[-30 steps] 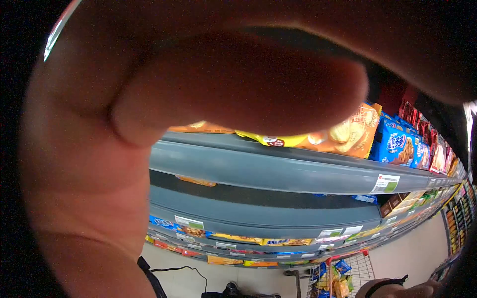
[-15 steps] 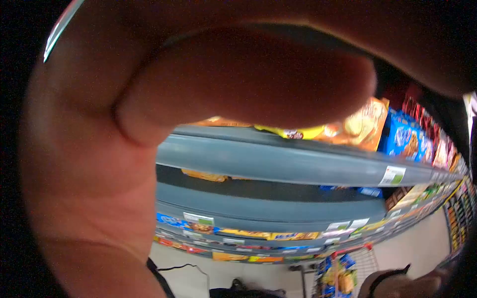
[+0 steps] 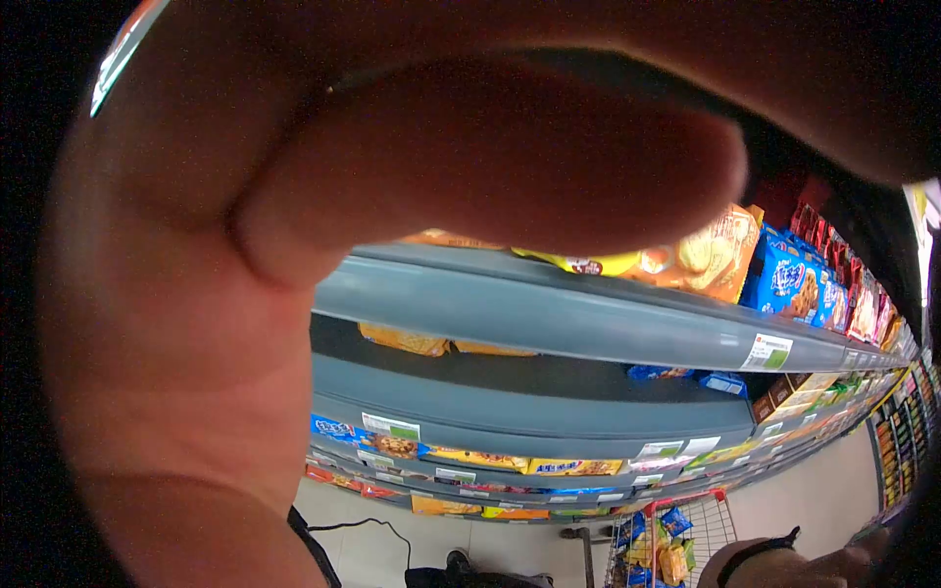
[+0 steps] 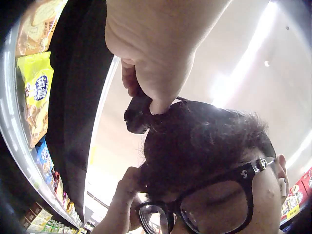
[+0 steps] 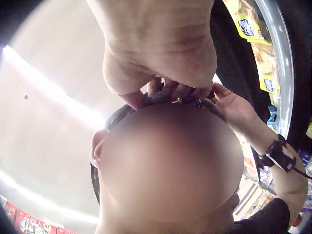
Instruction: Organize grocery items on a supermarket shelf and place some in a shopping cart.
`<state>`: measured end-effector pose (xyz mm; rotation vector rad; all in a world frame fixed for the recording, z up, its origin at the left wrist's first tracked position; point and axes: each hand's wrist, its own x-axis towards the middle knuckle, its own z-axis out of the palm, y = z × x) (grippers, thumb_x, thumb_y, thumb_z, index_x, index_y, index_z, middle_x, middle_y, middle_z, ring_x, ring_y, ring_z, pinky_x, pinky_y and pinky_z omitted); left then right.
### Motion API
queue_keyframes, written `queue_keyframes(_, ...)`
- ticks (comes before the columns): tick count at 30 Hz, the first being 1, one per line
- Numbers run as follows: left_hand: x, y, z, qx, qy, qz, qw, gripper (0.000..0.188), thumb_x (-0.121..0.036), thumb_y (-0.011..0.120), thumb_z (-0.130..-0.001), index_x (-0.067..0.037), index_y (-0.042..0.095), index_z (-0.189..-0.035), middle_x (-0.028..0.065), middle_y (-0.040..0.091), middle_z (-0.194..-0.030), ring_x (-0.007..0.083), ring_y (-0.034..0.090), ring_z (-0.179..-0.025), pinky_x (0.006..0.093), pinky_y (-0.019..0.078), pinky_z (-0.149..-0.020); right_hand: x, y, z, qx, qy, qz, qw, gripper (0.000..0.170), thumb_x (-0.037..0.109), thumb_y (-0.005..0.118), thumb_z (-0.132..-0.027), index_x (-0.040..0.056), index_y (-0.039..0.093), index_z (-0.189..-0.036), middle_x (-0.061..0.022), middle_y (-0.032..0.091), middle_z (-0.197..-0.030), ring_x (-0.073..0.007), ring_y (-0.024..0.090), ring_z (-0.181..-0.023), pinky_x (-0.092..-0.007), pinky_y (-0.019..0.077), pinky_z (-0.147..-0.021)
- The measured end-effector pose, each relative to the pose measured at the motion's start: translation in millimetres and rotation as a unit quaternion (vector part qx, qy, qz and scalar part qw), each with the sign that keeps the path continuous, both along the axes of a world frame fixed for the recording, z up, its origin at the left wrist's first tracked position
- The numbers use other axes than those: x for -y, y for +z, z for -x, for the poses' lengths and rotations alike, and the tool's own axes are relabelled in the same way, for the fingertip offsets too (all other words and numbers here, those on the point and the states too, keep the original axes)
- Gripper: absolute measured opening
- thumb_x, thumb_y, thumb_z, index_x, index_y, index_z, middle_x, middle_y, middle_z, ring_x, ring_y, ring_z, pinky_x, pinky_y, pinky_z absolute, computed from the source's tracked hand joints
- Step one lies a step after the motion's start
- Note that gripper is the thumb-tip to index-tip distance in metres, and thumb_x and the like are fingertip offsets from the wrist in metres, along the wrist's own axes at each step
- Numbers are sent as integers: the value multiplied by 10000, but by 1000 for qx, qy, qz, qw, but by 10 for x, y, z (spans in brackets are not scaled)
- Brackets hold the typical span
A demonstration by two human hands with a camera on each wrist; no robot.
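Observation:
My left hand point(image 3: 186, 343) fills the left and top of the head view, very near the lens. The left wrist view shows this hand point(image 4: 156, 63) with thumb and fingers around a small black camera point(image 4: 138, 113) at the hair above the glasses point(image 4: 217, 202). Seen from the right wrist, my right hand point(image 5: 158, 51) has curled fingers pinching a dark strap point(image 5: 170, 97) on the head, partly hidden by fingers and hair. The left hand point(image 5: 236, 109) is beside it, a black device point(image 5: 282, 153) on its wrist.
Grey shelves point(image 3: 549, 323) hold orange packets point(image 3: 720, 257), blue packets point(image 3: 784, 279) and red ones farther right. A wire cart point(image 3: 711, 519) with snack packets stands low at the right. Near it is a wrist with a black band point(image 3: 760, 559). A cable lies at bottom left.
The shelves and cart shift slightly right, then partly back, in the head view, with brief blur. The large hand stays over the view, its fingertip slightly farther right than at first.

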<state>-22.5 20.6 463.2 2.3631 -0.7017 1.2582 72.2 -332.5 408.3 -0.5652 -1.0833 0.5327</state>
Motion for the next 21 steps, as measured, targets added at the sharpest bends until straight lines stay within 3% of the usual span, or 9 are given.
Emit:
queue_keyframes(11,713,-238,-302,-31,-108,-108,988,968,-478,768,-783,-74,253,-1496,304,362,-1445,356,602,-1140,352,531,-911,12,242,274,32,63,-56,996,343,11,824,-701,140,533,-828,-28,487,-853,-152,547,-591,-299,406,-562)
queue_keyframes(13,747,-289,-310,-34,-117,-101,987,971,-478,769,-783,-75,249,-1498,305,359,-1447,356,603,-1138,351,532,-910,-30,250,278,48,44,-53,996,344,9,829,-694,136,532,-813,-31,490,-835,-148,552,-569,-294,407,-547)
queue_keyframes(15,750,-325,-287,-35,-127,-92,987,974,-477,769,-783,-76,246,-1500,307,357,-1449,356,603,-1137,350,533,-908,-171,175,272,136,-110,7,985,273,12,783,-727,116,543,-804,-49,530,-844,-162,553,-621,-301,422,-590)
queue_keyframes(18,693,-368,-212,-34,-132,-71,988,979,-477,770,-782,-77,240,-1502,309,352,-1452,356,605,-1135,348,534,-905,-505,-15,176,270,-316,96,905,170,17,714,-775,85,559,-792,-76,590,-857,-182,554,-699,-313,444,-656)
queue_keyframes(20,623,-391,-146,-29,-138,-44,989,983,-476,770,-782,-78,237,-1504,311,350,-1454,356,606,-1134,347,535,-904,-748,-182,-124,393,-363,158,830,137,4,672,-774,51,627,-895,-132,648,-910,-227,603,-792,-349,478,-732)
queue_keyframes(21,571,-417,-114,-24,-144,-23,989,984,-476,771,-782,-79,235,-1505,311,348,-1455,356,606,-1134,347,536,-903,-900,-356,-307,455,-403,193,770,225,6,659,-779,-12,642,-1003,-170,672,-935,-310,652,-863,-397,518,-802)
